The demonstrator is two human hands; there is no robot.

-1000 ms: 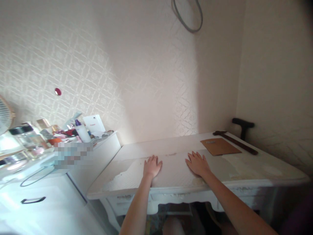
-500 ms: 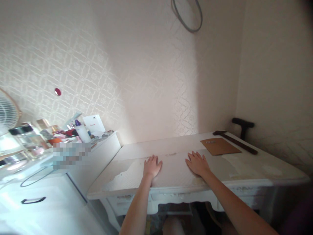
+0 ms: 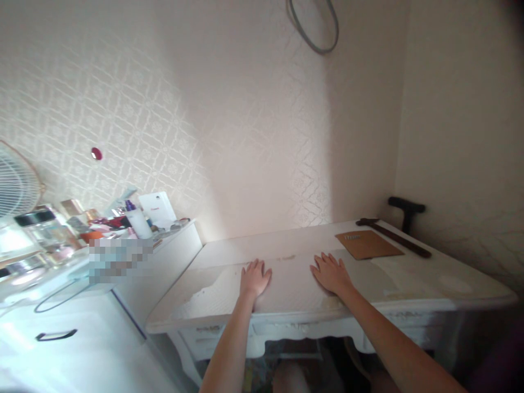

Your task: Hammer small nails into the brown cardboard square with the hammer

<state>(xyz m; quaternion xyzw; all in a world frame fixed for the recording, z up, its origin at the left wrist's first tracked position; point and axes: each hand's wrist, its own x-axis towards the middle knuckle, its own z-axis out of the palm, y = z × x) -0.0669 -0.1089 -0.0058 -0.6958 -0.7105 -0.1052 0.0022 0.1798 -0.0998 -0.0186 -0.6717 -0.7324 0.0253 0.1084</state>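
Note:
My left hand [image 3: 255,278] lies palm down on the white table [image 3: 286,297], fingers spread and nothing in them. To its right, my right hand [image 3: 329,273] rests flat on the same tabletop, also with fingers apart and holding nothing. Beyond the right hand lies a brown sheet [image 3: 366,245], perhaps card or thin board. Several small silvery pieces [image 3: 352,237] are on its far left part, too small to name. Along the sheet's right side lies a dark brown long-handled tool [image 3: 399,240], shaped like a hammer, with its wider end toward the wall.
A white cabinet [image 3: 164,273] at left bears bottles, jars, a white box [image 3: 158,210] and a blurred-out patch. A fan [image 3: 18,180] stands at the far left. A black T-shaped handle [image 3: 407,210] rises behind the table's right end. A grey cable loop [image 3: 323,50] hangs on the wall.
Both hands stay where they were on the tabletop. At the far left the fan's head has turned slightly, showing more of its grille.

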